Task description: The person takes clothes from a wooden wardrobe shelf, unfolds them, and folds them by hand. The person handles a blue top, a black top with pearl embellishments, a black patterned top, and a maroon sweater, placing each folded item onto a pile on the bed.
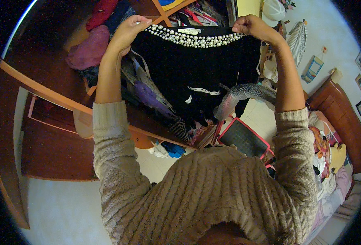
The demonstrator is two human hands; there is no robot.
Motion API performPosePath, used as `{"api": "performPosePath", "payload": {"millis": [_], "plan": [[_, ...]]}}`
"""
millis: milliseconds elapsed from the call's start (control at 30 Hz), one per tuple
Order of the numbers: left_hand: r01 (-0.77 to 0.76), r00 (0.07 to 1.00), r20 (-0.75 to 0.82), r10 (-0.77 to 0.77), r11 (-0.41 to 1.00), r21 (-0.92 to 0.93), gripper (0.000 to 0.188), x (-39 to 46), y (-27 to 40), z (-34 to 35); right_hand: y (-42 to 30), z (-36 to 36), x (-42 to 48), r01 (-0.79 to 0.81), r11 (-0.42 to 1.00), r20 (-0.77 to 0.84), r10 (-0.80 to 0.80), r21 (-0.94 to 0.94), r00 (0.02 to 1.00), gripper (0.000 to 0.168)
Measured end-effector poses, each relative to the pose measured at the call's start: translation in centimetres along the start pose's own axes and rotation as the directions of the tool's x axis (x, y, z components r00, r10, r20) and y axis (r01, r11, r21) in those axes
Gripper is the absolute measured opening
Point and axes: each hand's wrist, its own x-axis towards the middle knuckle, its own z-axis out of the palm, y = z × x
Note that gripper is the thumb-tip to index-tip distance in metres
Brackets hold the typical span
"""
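A black garment hangs spread between my raised hands. Its neckline carries a band of white pearl-like beads, and a white label with writing is sewn inside the collar. My left hand pinches the left end of the neckline, while my right hand grips the right end. Pale printed strips show lower down on the dark cloth. A sheer grey netted fabric appears beside the garment's lower right; whether it is attached cannot be told.
An open wooden wardrobe with clothes stands at left, a mauve garment among them. Folded clothes fill shelves ahead. A red-rimmed dark panel is low in front. Right is a bed with a wooden headboard and heaped clothes.
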Motion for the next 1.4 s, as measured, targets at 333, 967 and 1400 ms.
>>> {"api": "performPosePath", "payload": {"millis": [333,967,1400], "plan": [[0.252,0.964,0.052,-0.26,0.839,-0.483,0.028,0.0,-1.7,1.1,2.3,1.7,0.1,0.183,0.972,-0.119,-0.166,0.15,0.979,0.029],[0.312,0.949,0.179,-0.26,0.691,-0.652,0.027,0.5,-4.7,0.6,2.5,1.3,0.0,0.071,0.95,-0.36,0.046,0.304,0.932,0.037],[0.343,0.939,0.249,-0.235,0.615,-0.711,0.03,0.5,-6.9,0.5,-0.2,1.7,-1.8,-0.012,0.831,-0.443,0.308,0.555,0.842,0.032]]}}
